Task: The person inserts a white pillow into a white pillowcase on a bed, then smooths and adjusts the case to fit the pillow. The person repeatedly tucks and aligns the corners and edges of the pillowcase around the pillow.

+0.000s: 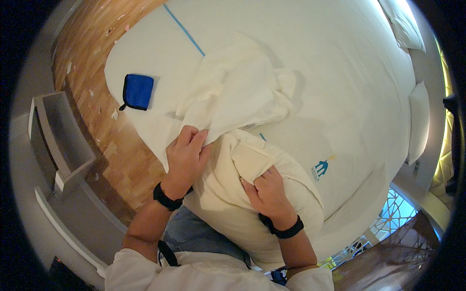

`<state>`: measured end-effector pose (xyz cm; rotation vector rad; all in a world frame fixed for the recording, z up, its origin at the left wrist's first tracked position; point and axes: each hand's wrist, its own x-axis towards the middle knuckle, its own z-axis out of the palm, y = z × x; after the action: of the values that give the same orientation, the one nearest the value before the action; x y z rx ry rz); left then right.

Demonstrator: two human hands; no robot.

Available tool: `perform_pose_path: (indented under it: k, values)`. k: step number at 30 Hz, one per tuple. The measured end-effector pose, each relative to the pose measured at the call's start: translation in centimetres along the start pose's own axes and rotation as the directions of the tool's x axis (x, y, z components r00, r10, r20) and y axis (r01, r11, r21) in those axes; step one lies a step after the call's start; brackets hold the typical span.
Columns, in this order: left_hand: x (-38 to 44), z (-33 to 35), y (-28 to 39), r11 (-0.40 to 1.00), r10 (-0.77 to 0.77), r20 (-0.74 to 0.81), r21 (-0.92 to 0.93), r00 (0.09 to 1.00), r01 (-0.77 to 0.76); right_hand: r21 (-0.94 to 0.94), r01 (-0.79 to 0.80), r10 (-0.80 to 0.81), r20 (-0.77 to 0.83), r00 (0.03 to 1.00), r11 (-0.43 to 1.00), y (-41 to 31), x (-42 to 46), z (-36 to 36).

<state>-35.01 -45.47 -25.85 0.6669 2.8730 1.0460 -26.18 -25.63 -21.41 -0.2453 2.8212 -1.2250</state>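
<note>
My left hand [187, 156] pinches the edge of a rumpled white cloth cover [240, 91] spread over the bed in front of me. In my right hand [267, 191] is the corner of a cream-coloured pillow [291, 192], gripped between thumb and fingers. The pillow lies partly across my lap at the bed's near edge, and its far end meets the cover near my left hand. How far the cover reaches over the pillow is hard to make out. Both wrists wear black bands.
A blue zipped fabric pouch [138, 91] rests on the white bed sheet [346, 91]. White pillows [419, 123] line the right side. On the left are a wooden floor [120, 167] with scattered white scraps and a grey shelf unit [65, 127]. A glossy brown surface [393, 258] is lower right.
</note>
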Motion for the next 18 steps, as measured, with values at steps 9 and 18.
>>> perform_pose_path:
  k: [9, 18]
  values:
    - [3.4, -0.5, 4.2, 0.940, 0.129, 0.115, -0.332, 0.985, -0.084, -0.116, -0.062, 0.085, 0.207, 0.975, 0.991, 0.4, 1.3, 0.9]
    - [-1.4, 0.2, 4.4, 0.971, 0.218, 0.256, -0.151, 0.942, -0.184, -0.125, -0.713, 0.655, -0.310, 0.689, 0.690, 8.6, 2.7, -0.7]
